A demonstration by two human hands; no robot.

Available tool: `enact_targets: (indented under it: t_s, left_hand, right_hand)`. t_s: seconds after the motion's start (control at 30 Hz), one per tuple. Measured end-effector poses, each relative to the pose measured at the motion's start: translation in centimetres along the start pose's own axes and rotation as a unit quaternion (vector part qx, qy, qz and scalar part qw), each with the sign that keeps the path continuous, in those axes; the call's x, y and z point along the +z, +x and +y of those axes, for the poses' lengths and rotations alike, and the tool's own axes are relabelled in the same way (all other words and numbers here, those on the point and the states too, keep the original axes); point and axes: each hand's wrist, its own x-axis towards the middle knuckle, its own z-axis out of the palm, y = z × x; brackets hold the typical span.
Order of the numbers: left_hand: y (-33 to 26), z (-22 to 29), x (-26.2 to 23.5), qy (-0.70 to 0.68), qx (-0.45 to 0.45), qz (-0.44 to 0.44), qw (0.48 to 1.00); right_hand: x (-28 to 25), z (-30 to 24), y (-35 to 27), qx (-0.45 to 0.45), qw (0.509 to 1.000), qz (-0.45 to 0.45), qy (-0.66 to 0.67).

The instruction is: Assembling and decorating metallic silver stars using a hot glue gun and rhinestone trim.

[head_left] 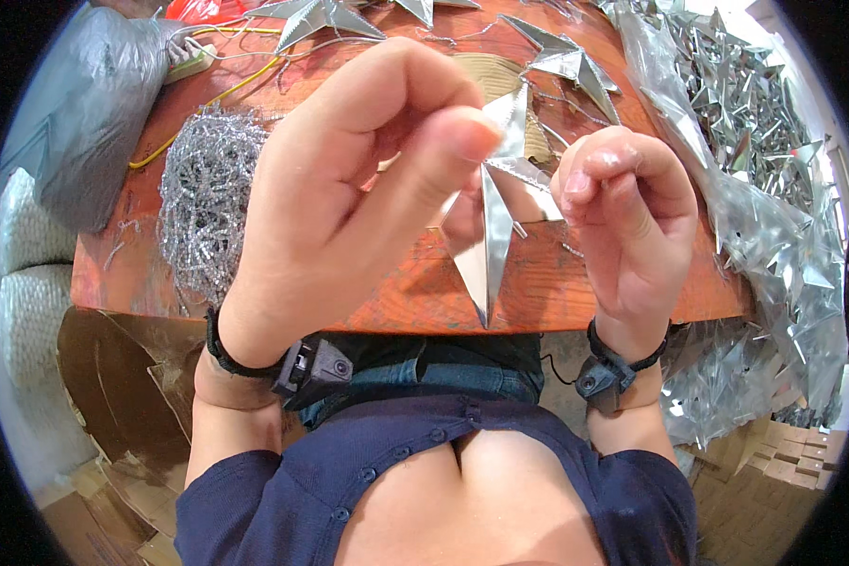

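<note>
My left hand (340,179) is raised over the table, its thumb bent toward the curled forefinger in a pinch. Whatever lies between those fingertips, if anything, is too small to see. To the right, my right hand (632,208) is closed, thumb pressed against the bent fingers. What it grips, if anything, cannot be made out. Between the hands is a shiny silver star (481,255) with folded points. One point reaches toward the table's front edge, and another ends beside the right fingers. My left hand hides part of the star. Brown corrugated cardboard (536,141) shows behind it.
A tangled heap of silver beaded strands (208,198) sits left on the orange-red wooden table (396,307). More silver stars (568,61) lie at the back. A clear plastic bag (745,217) full of silver stars flanks the right side; a grey bag (113,113) stands left.
</note>
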Motion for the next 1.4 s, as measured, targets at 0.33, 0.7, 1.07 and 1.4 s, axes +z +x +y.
enact_targets:
  t_s: [0.33, 0.7, 1.07, 1.4]
  left_hand:
    - [0.4, -1.2, 0.2, 0.304, 0.283, -0.002, 0.909]
    - [0.2, 0.0, -0.9, 0.335, 0.356, 0.027, 0.872]
    - [0.5, -1.8, 0.0, 0.345, 0.364, -0.027, 0.865]
    - [-0.5, -0.3, -2.7, 0.251, 0.272, 0.043, 0.928]
  right_hand:
    - [2.4, -1.8, -0.4, -0.058, 0.93, -0.016, -0.363]
    - [0.7, -0.8, -0.2, -0.133, 0.832, -0.029, -0.538]
    - [2.0, -1.2, -0.7, -0.151, 0.843, -0.09, -0.509]
    - [1.9, -2.7, -0.8, -0.17, 0.792, -0.108, -0.576]
